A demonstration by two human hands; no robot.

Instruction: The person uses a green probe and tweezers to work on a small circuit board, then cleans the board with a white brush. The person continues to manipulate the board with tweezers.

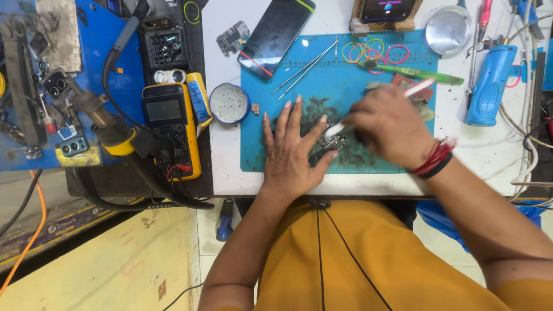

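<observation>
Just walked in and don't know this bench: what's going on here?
A person in a yellow shirt works at a blue mat. The left hand lies flat on it, fingers beside a small circuit board. The right hand holds a white brush-like tool with its tip on that board. A dark phone and tweezers lie farther back.

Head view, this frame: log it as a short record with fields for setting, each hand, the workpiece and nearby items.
setting: white workbench with a stained blue work mat
left hand: flat on the mat, fingers spread, pinning a small circuit board
right hand: holds a white brush-like tool, tip on the board
workpiece: the board, partly hidden by both hands
nearby: tweezers, dark phone, rubber bands, yellow multimeter, small round tin
</observation>
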